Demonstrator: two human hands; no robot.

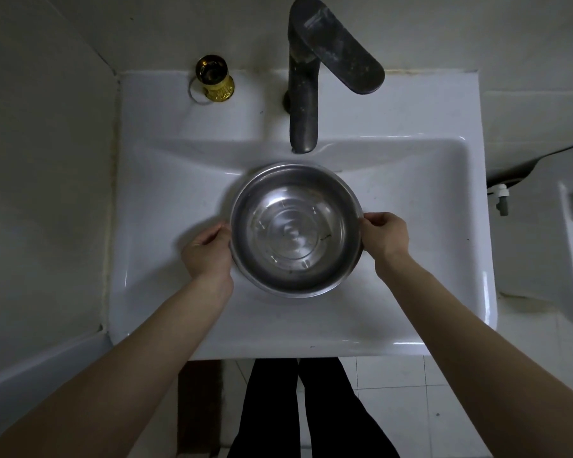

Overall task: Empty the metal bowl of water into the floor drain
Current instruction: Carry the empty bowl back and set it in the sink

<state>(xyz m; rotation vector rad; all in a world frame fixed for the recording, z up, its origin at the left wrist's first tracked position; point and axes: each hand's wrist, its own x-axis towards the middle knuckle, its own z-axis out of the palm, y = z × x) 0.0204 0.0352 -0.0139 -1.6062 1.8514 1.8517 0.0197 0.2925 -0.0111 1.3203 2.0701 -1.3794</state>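
Head view, bowl: metal bowl (295, 230) upright in the white sink (179, 193), just below the dark faucet (303, 94), shallow clear water inside.
Head view, left hand: left hand (207, 252) clasping the left rim, fingers curled round the edge.
Head view, right hand: right hand (382, 238) pinching the right rim, fingers closed on it.
Step in hand: lifting out of the sink, judged by the two-sided grip.
Doing it well: level rim, slow rise, clear of the spout.
Floor drain: not visible; only white floor tiles (394, 391) below the sink.
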